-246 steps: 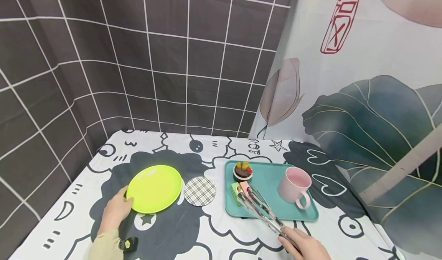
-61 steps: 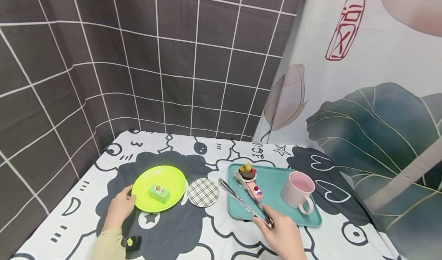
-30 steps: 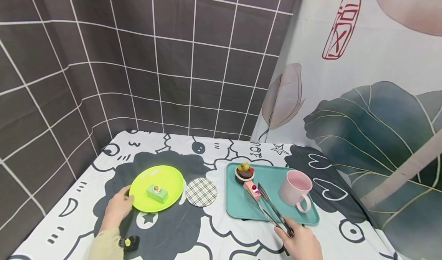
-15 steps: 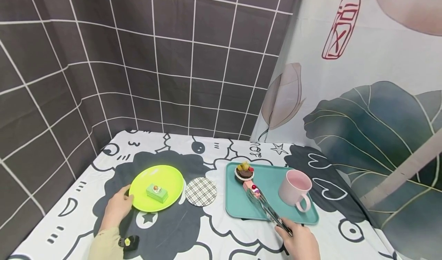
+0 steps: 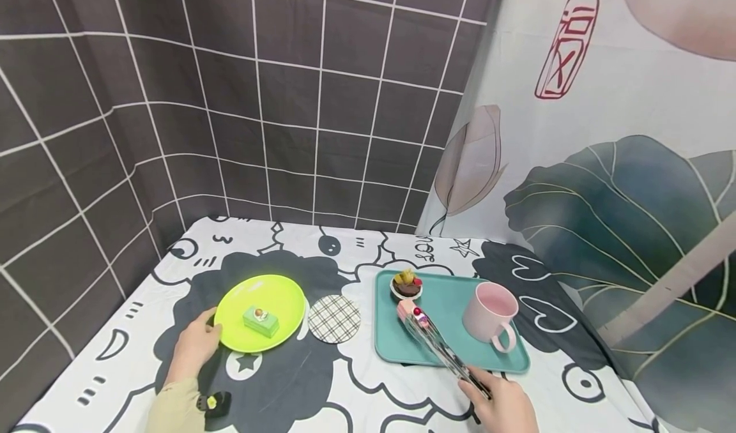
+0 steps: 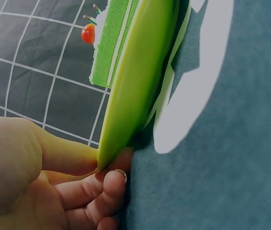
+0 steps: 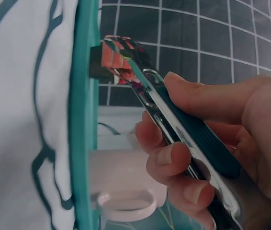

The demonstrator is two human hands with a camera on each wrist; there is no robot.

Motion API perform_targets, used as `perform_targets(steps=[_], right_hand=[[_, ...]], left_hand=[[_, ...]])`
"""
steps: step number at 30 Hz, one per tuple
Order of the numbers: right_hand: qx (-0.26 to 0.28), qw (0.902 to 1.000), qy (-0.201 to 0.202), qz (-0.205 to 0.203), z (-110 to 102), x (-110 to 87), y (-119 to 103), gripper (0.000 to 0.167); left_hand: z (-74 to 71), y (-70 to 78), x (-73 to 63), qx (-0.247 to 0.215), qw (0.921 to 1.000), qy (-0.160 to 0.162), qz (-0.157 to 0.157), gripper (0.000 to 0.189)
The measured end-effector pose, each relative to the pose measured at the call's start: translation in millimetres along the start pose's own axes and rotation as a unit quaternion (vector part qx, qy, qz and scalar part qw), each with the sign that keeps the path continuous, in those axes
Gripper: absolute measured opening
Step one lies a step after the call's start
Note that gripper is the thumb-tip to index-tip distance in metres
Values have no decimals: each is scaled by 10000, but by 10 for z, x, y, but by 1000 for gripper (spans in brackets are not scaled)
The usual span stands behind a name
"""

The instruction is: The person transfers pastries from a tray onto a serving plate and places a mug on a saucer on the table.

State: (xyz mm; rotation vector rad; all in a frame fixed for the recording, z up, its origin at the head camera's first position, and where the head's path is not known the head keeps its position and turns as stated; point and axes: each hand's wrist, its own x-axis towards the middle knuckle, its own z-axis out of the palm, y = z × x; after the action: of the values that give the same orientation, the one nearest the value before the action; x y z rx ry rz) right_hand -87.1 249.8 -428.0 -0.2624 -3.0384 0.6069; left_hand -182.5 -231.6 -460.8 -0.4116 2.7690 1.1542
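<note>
My left hand (image 5: pixel 195 347) pinches the near-left rim of a lime-green plate (image 5: pixel 232 297), thumb on top and fingers beneath. On the plate lies a green cake slice (image 5: pixel 261 322) topped with a small fruit. My right hand (image 5: pixel 501 400) grips metal tongs (image 7: pixel 174 124) with dark handle pads, squeezed nearly together. Between the tong tips is a pink cake slice (image 5: pixel 407 309) with a red berry, partly hidden by them; in the right wrist view it appears raised off the teal tray (image 5: pixel 439 286). A chocolate cupcake (image 5: pixel 407 287) with fruit stands just behind it on the tray.
A pink mug (image 5: pixel 489 315) stands on the tray's right side, handle toward the front right. Between plate and tray lies a round plaid coaster (image 5: pixel 335 319). The cloth (image 5: pixel 368 395) is printed with cartoon figures, and a dark grid-patterned curtain (image 5: pixel 276 101) hangs behind.
The green cake slice went from tray to plate over the earlier frames. The tongs then opened around the pink slice, closed on it and shifted it slightly up and left. The left hand stayed put.
</note>
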Motion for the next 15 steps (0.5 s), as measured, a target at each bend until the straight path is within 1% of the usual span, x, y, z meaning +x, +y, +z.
perform_targets(steps=[3, 9, 15], right_hand=[[51, 9998, 126, -110, -26, -17, -36, 39], [285, 9955, 681, -597, -14, -45, -142, 31], [394, 9932, 729, -823, 28, -52, -252, 30]], left_hand=[[-2, 10, -5, -5, 10000, 4, -7, 53], [-6, 0, -3, -46, 10000, 6, 0, 53], [1, -11, -13, -11, 9999, 37, 96, 52]])
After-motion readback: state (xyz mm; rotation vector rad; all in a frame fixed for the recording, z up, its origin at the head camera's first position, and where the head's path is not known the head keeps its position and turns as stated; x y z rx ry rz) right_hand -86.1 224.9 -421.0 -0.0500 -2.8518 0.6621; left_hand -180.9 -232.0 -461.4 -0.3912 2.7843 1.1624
